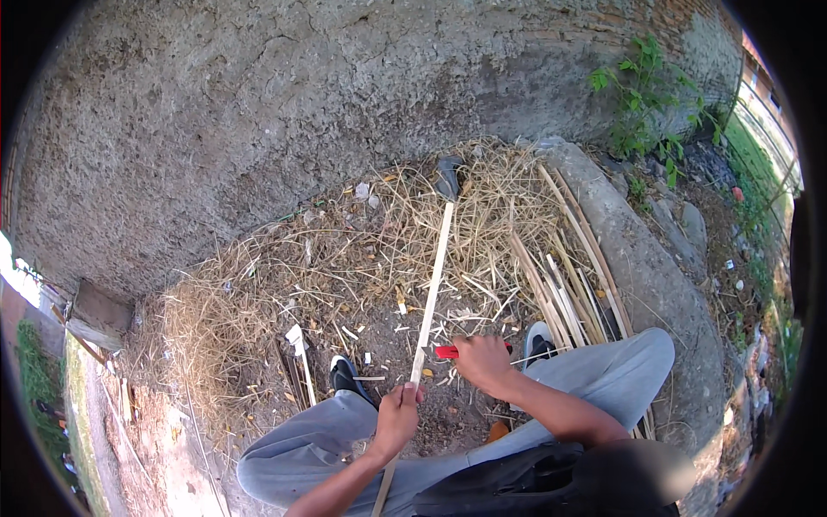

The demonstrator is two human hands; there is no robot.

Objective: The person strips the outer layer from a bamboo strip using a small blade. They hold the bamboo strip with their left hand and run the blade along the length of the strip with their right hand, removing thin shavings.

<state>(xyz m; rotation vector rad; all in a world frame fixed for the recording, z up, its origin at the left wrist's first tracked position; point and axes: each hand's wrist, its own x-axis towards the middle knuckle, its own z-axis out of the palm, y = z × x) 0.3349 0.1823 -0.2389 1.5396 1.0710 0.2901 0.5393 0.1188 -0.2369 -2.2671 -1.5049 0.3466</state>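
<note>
A long pale wooden strip runs from beside a dark grey stone near the wall down to between my legs. My left hand is closed around its lower part. Just right of the strip, my right hand grips a red utility knife. The knife's tip end points at the strip's edge; its blade is too small to make out, and whether it touches I cannot tell. Pale shavings lie on the ground around the strip.
Several cut strips lie by my right foot, against a stone ledge. Dry straw covers the ground up to a rough wall. A few dark sticks lie by my left sandal. A leafy plant grows at the far right.
</note>
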